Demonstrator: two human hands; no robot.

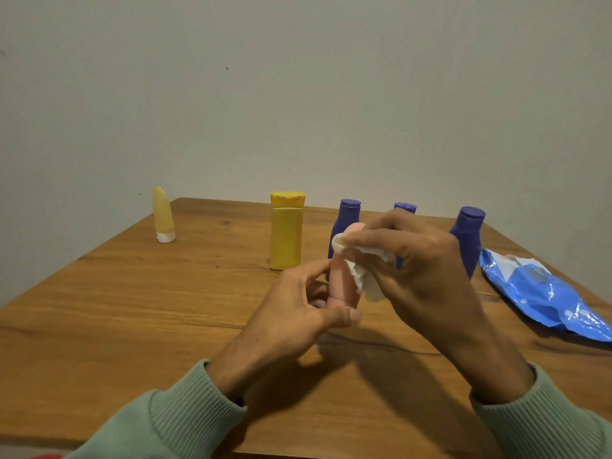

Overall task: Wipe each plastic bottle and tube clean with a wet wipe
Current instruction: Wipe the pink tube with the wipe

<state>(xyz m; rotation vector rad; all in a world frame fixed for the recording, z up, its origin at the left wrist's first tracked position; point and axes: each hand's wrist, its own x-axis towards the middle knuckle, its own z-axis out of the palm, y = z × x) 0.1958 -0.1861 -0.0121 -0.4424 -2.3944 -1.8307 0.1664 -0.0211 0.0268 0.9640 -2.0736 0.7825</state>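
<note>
My left hand point(294, 313) pinches the lower end of a small pale pink tube point(339, 283), held upright above the table. My right hand point(420, 263) grips a white wet wipe point(364, 266) and presses it against the tube's upper part. Behind stand a yellow bottle point(286, 231) and three dark blue bottles: one point(344, 223) just behind the tube, one point(404, 208) mostly hidden by my right hand, one point(467, 236) at the right. A pale yellow tube point(163, 215) stands on its white cap at the far left.
A blue wet wipe pack point(543, 296) lies at the right on the wooden table point(132, 309), reaching toward its right edge. A grey wall rises right behind the table's far edge. Something red shows at the bottom left corner.
</note>
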